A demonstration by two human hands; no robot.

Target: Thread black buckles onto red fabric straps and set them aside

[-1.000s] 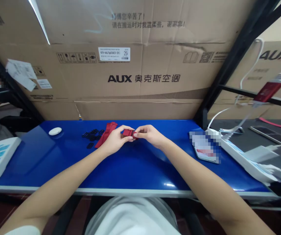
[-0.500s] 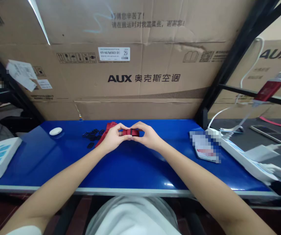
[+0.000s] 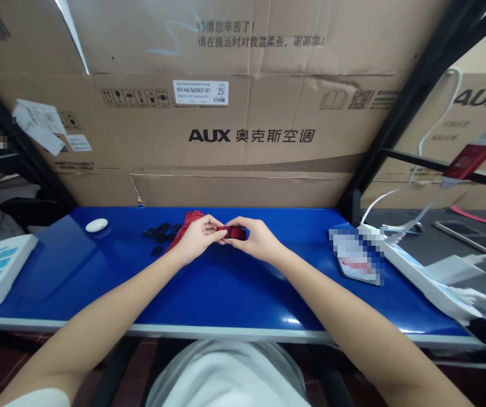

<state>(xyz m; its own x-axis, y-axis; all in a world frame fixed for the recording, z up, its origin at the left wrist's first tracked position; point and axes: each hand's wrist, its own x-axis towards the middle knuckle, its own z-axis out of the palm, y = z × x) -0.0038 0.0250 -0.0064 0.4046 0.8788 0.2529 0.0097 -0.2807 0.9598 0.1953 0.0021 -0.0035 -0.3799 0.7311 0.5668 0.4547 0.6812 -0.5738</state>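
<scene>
While two grips (image 3: 196,240) (image 3: 260,240) hold one red strap (image 3: 238,233), one black buckle (image 3: 230,231) shows

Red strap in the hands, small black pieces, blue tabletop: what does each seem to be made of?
Red strap: probably fabric webbing, matte; it bends and shows little shine. Small black pieces: perhaps plastic; evenly dark, but too small to rule out metal. Blue tabletop: smooth, glossy, with bright highlights; laminate or paint, unclear which.
</scene>
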